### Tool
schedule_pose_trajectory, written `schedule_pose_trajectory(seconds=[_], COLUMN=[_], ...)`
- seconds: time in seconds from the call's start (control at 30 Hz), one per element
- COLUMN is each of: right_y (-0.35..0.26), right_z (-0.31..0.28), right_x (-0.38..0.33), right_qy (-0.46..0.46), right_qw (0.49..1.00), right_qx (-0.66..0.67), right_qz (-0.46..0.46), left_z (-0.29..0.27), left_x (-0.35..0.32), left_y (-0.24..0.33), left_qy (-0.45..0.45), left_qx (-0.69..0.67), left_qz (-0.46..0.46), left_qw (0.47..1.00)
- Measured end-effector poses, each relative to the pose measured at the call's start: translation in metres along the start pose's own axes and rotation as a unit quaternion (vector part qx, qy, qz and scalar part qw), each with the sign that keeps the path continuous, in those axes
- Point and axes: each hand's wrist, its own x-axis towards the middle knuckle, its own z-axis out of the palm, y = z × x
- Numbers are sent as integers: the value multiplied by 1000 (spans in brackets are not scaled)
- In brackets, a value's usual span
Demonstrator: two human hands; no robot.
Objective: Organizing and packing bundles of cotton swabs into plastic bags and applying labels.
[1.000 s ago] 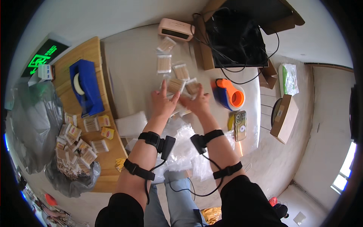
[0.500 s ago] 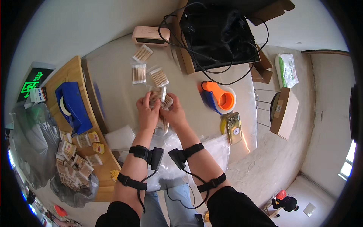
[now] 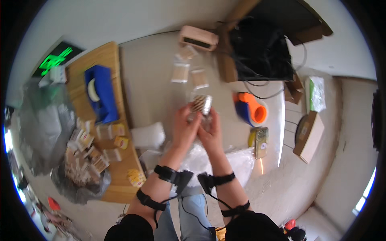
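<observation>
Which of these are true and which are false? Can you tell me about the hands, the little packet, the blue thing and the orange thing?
1. Both hands, the left hand and the right hand, hold one small clear packet of thin sticks. True.
2. The blue tape dispenser sits on the wooden board. True.
3. The orange tape dispenser is in the left hand. False: it lies on the table, to the right of the hands, untouched.
4. No packets lie on the table beyond the hands. False: a few small packets lie there, near a pink device.
</observation>
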Motion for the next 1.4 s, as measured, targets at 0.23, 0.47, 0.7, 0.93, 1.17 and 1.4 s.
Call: schedule_pose_trajectory(seconds=[0.23,0.47,0.7,0.93,1.17,1.4], right_y=[-93,-121,-125,-55,-65,-43], right_z=[63,221,293,141,106,99], right_x=[-84,-138,-138,-7,153,189], right_qy=[-111,-309,-292,-72,-106,-195], right_qw=[982,944,946,927,765,700], right_qx=[-144,-74,-78,-313,-634,-681], right_qz=[-54,-86,-115,-195,-33,91], left_z=[-105,-269,-403,-347,-230,-184], left_x=[-91,-144,-136,-156,-157,-150], left_y=[29,2,-57,-59,-36,-21], left_qy=[102,299,399,387,300,218], left_qx=[-78,-104,293,326,304,221], left_qz=[-9,-103,-104,-25,-15,-47], left_qw=[992,943,863,862,904,950])
